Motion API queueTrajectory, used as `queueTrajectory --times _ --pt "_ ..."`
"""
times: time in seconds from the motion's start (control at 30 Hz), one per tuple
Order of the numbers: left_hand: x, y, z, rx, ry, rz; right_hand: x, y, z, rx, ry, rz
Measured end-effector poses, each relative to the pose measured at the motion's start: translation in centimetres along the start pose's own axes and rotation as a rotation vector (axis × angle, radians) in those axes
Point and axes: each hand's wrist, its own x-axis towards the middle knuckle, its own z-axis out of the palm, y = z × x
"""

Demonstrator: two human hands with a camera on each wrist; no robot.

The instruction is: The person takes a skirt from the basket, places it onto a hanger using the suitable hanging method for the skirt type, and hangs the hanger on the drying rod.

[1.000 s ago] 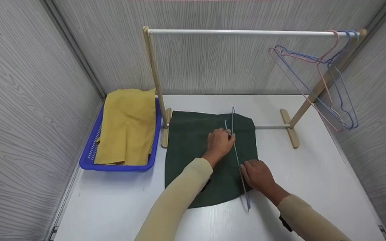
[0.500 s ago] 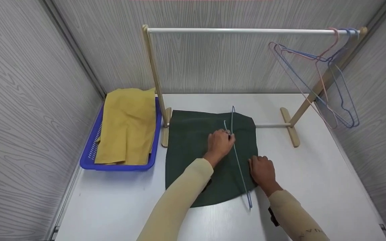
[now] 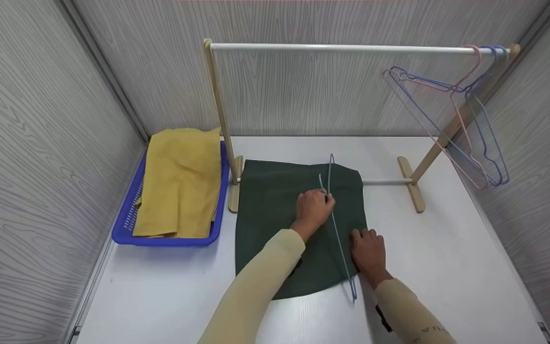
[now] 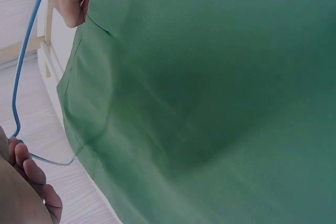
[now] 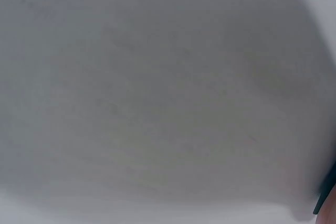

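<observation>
A dark green cloth (image 3: 275,215) lies flat on the table, its garment kind unclear. My left hand (image 3: 314,208) grips a blue wire hanger (image 3: 340,239) near its hook, over the cloth. The hanger runs toward me, its lower end past the cloth's front edge. In the left wrist view, curled fingers (image 4: 34,171) are round the hanger wire. My right hand (image 3: 368,252) pinches the cloth's right edge, just right of the hanger. The right wrist view holds mostly blurred pale surface, with a sliver of green cloth (image 5: 328,190) by a finger.
A blue basket (image 3: 167,241) at left holds folded yellow cloth (image 3: 177,184). Behind the green cloth stands a rack with a white rail (image 3: 332,47) and wooden legs. Pink and blue hangers (image 3: 447,124) hang at its right end. Grey panels surround the white table (image 3: 160,296).
My right hand has shifted slightly right, away from the hanger, to the cloth's right edge, and has turned. My left hand stays in place on the hanger.
</observation>
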Motion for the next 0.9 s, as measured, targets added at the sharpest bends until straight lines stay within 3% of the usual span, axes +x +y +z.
queueTrajectory --times 0.3,0.63,0.9 --pt "0.8 -0.1 -0.9 0.003 -0.033 0.028 0.5 -0.7 0.4 0.016 0.026 0.017" --pt "1.6 -0.5 -2.0 0.045 -0.07 0.042 0.5 -0.8 -0.1 0.034 -0.067 0.046" --pt "1.5 -1.2 -2.3 0.109 -0.054 0.082 -0.2 -0.4 -0.1 0.034 -0.001 0.027"
